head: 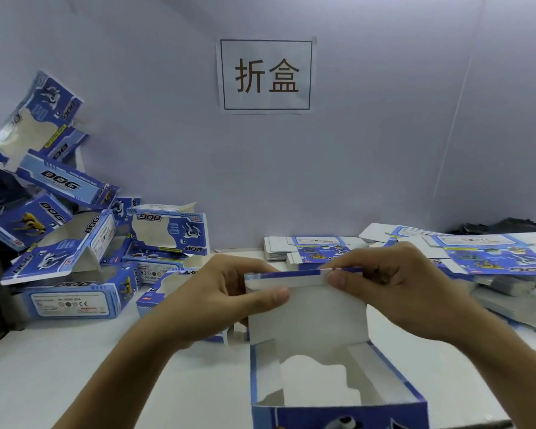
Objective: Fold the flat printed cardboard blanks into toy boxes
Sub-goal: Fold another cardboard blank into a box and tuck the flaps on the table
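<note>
Left hand [226,292] and right hand [393,283] each pinch the top flap [291,281] of a half-formed box [338,382], held upright just above the desk [106,382], w/ thumbs on its white inner face. Card looks light, thin, stiff only along creases; best gripped nr the fold line. Left of box: finished boxes [75,243]; right: flat blanks [492,255].

A white table [75,366] carries a jumbled heap of folded blue boxes [75,243] at the far left. Stacks of flat printed blanks [310,250] lie far centre and spread along the right [489,255].
</note>
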